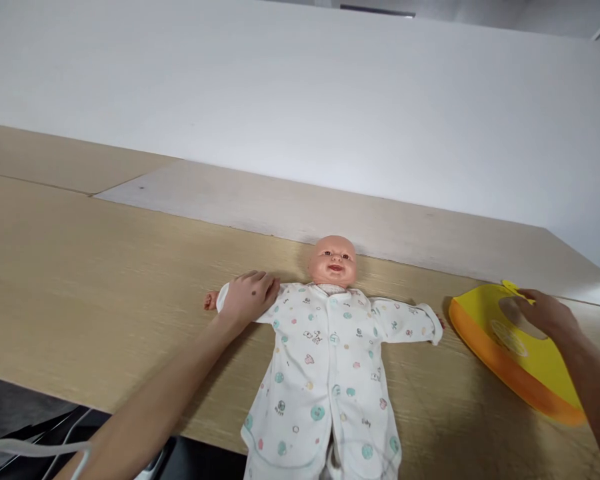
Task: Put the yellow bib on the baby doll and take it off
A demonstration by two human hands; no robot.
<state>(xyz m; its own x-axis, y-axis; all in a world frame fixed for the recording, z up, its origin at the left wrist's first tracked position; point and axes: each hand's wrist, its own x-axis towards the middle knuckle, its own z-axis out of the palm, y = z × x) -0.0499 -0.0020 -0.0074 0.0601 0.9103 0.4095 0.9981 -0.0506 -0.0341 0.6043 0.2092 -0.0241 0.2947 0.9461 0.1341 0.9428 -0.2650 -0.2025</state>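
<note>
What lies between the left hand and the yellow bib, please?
In the head view, the doll's chest and one outstretched arm lie between the left hand and the bib.

Clothed doll [325,360] lying face-up, yellow-orange bib [523,363] near it

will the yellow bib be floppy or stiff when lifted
The yellow bib is probably light, since it looks thin. Its smooth, uncreased panel suggests a bendable sheet rather than limp cloth. The curved orange band may keep its shape.
</note>
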